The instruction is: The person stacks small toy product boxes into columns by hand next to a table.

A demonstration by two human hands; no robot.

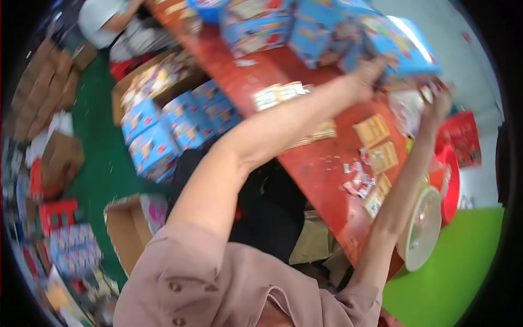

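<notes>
A blue printed box [406,46] is tilted at the far right of the red table [321,188]. My left hand [375,73] is closed on its lower left side, blurred by motion. Just below the box's right end is my right hand [437,103], with small pale pieces by its fingertips; blur hides whether it grips them. A clear plastic bag [406,109] lies between the hands. Nearer me are flat tan packs [372,131] and small red-and-white packets [359,180]. Pale packs [280,95] lie in rows partly behind my left forearm.
More blue boxes [256,30] stand at the table's far end. On the right are a whitish bucket [422,229] and a red basin [451,188]. Left of the table, blue boxes [150,141] and a filled carton [158,82] crowd the green floor. Another person [109,22] sits at upper left.
</notes>
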